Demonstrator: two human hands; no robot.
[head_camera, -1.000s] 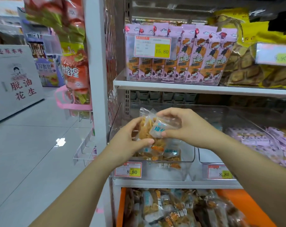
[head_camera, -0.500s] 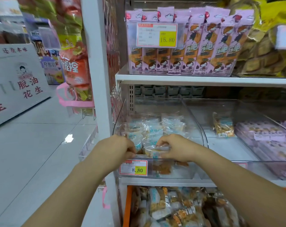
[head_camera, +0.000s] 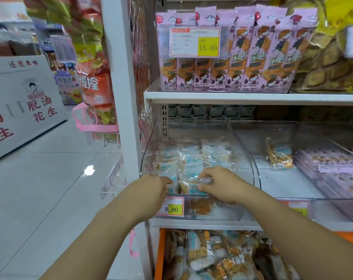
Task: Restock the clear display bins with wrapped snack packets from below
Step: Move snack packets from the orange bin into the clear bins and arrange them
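The packets (head_camera: 188, 158) are small and see-through. Each has a white and blue label and a brown, bumpy snack inside. A heap of them lies in the bin (head_camera: 222, 214) on the shelf (head_camera: 208, 224). They are too crumpled to count.

There are two hands, both at the front of the bin. The right hand (head_camera: 222, 185) has its fingers curled and pinches one packet (head_camera: 193, 183) by its clear wrapper, on top of the heap. The left hand (head_camera: 151, 188) is at 9 o'clock from that packet. Its fingers are curled and one fingertip touches the heap, but I cannot tell if it grips anything.

One tag (head_camera: 172, 207) on the front of the bin reads 8.80.

At 3 o'clock from the bin is a second bin (head_camera: 282, 184). It has just one lone packet (head_camera: 278, 153), standing up at the back.

At 6 o'clock, under the shelf, is an orange box (head_camera: 159, 255) full of spare packets (head_camera: 212, 257), far too many to count.

At 12 o'clock, one shelf up, tall purple packs (head_camera: 252, 63) stand in a row.
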